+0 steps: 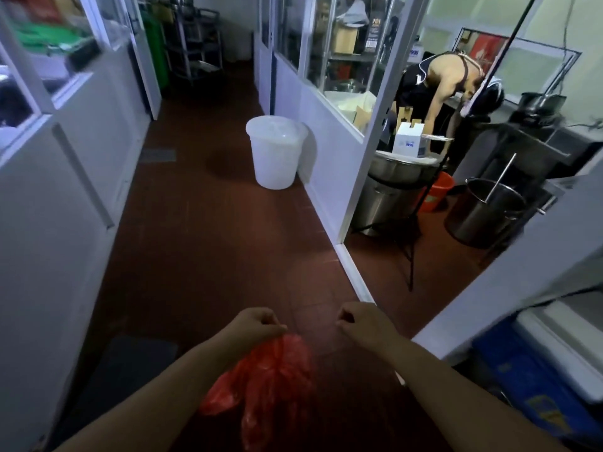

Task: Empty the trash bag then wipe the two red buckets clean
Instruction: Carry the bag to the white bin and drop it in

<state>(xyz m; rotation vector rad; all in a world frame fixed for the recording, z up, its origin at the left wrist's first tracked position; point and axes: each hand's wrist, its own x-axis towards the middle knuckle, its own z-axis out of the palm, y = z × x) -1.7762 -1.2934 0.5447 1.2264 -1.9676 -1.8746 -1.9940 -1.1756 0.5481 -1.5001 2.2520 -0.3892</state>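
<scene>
The left hand (257,324) has its fingers curled round the gathered top of the red trash bag (270,380), which hangs above the floor. The right hand (362,322) is fisted, holding nothing. A red bucket (435,194) stands beyond the doorway, beside steel pots (483,212). The writing on the white box (409,141) is too blurred to read.

A narrow corridor with a dark red tiled floor (202,243) runs between white partition walls (49,203) with glass windows (329,44) in their upper halves. A white lidded bin (275,151) stands against the right partition, and a metal shelf rack (195,44) (dimly lit) closes the far end. Through an opening on the right stand steel stockpots (483,213) and a dark counter (528,141).
</scene>
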